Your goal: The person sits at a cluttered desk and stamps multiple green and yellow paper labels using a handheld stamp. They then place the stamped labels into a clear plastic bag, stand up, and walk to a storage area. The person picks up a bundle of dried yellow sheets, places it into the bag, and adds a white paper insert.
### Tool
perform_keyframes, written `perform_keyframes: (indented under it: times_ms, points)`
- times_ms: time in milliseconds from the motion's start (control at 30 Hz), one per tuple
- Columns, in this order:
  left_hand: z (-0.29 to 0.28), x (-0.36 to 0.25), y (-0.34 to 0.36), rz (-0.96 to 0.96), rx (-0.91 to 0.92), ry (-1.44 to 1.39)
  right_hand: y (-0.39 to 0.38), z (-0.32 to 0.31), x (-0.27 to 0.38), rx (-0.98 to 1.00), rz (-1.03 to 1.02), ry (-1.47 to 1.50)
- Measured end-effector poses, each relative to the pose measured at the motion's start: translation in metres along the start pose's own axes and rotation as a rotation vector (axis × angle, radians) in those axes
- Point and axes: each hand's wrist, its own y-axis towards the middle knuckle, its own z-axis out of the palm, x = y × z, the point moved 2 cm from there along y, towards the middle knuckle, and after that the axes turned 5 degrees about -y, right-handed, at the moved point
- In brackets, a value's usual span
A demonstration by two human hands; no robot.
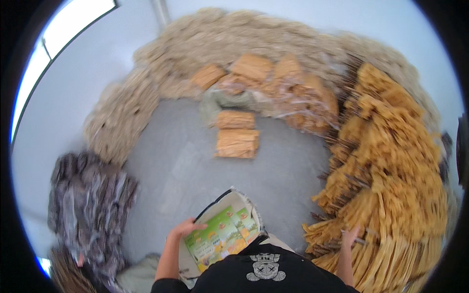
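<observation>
My left hand (188, 227) grips the left rim of an open bag (188, 259) with pale inner walls and a dark edge, the thumb lying inside. Flat printed packs (217, 234) in green and yellow show within the bag, which rests against my front. To the right, my right hand (350, 236) reaches to the edge of a large heap of yellow-orange strip bundles (395, 180) with brown stick-like ends. Its fingers are smeared by motion, so I cannot make out whether they hold a strand.
Two tan packets (237, 143) lie on the grey floor (176, 171) ahead. Behind them are more orange-tan bundles (251, 67), some in clear plastic, and a curved bank of beige bundles (234, 36) along the white wall. Dark grey-brown bundles (90, 193) stand on the left.
</observation>
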Motion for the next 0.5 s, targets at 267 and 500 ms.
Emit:
perform_keyframes:
  times_ms: [267,500]
  points:
    - [-0.019,0.001,-0.017,-0.105,-0.160,-0.154,-0.099,0.128,0.422,0.879,-1.136,0.378]
    - [-0.116,0.001,0.013,-0.058,-0.276,-0.219,-0.234,0.175,0.565,0.563,-2.110,0.035]
